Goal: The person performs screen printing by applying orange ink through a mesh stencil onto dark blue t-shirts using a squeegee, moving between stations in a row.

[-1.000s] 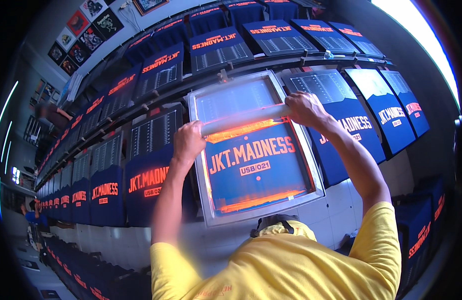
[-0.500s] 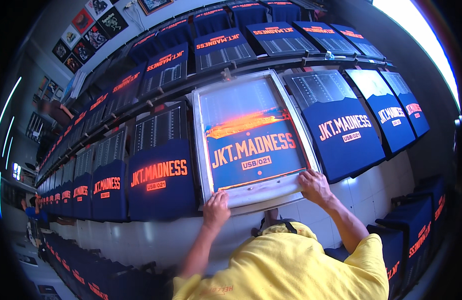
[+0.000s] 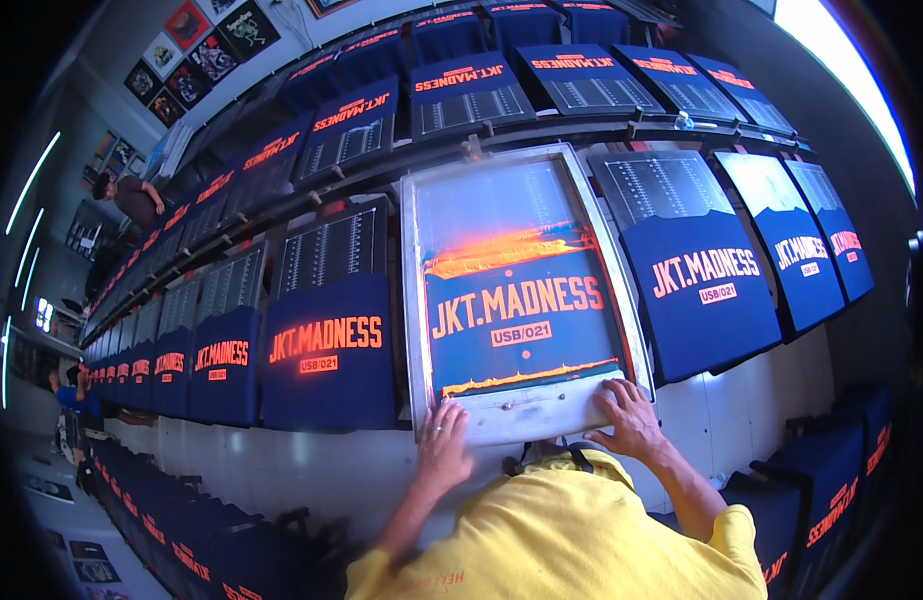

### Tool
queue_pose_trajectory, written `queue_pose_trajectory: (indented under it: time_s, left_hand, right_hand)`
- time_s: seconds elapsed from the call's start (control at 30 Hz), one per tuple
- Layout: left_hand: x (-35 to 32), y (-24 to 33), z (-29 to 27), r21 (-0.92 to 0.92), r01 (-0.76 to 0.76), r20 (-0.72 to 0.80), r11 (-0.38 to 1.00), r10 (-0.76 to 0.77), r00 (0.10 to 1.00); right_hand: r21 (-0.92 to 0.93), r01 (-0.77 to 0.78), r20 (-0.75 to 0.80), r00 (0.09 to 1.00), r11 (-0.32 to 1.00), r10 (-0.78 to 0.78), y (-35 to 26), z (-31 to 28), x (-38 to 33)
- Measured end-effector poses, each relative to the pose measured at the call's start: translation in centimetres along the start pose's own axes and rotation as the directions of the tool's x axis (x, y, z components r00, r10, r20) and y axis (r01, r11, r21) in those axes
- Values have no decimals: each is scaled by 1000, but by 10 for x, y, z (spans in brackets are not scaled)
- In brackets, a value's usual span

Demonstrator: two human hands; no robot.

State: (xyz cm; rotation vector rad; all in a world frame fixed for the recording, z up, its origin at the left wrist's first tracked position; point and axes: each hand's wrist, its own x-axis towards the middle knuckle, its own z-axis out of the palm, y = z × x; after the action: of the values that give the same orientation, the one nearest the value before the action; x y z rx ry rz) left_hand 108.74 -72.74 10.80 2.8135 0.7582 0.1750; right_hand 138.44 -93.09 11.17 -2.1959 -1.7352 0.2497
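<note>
A screen printing frame (image 3: 414, 330) with a pale metal rim lies over a navy shirt panel. Through its mesh, orange lettering (image 3: 517, 308) shows, with a thick band of orange ink (image 3: 497, 258) beyond it. Across the frame's near end lies a wide, pale squeegee (image 3: 527, 412), its broad face with screws turned up. A thin line of orange ink runs along its far edge. My left hand (image 3: 444, 442) grips the squeegee's left end, fingers forward. At its right end my right hand (image 3: 632, 422) holds on, fingers on top and thumb nearer me.
Navy shirts (image 3: 327, 350) with orange print lie on boards to the left, and more printed shirts (image 3: 694, 290) to the right. Another row of boards (image 3: 472, 95) stands behind a dark rail. A person (image 3: 134, 200) stands far left. More shirts (image 3: 832, 500) hang near right.
The squeegee has tipped toward me, so its broad face now shows, and orange ink appears along its far edge. My hands have shifted nearer with it. The view has swung slightly.
</note>
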Motion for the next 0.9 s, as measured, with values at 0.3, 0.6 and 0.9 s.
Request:
queue_pose_trajectory:
  time_s: [0.3,0.6,0.9]
  left_hand:
    - [6,-84,43,-518,482,-199,707,-648,736]
    - [14,-100,48,-556,638,26,533,-756,654]
    - [18,-125,61,-752,625,248,210,-789,563]
  right_hand:
    - [405,-434,-316,759,805,568,84,36,21]
    - [847,-300,-183,611,439,770,103,61,34]
    - [813,-337,-212,586,474,782,106,71,37]
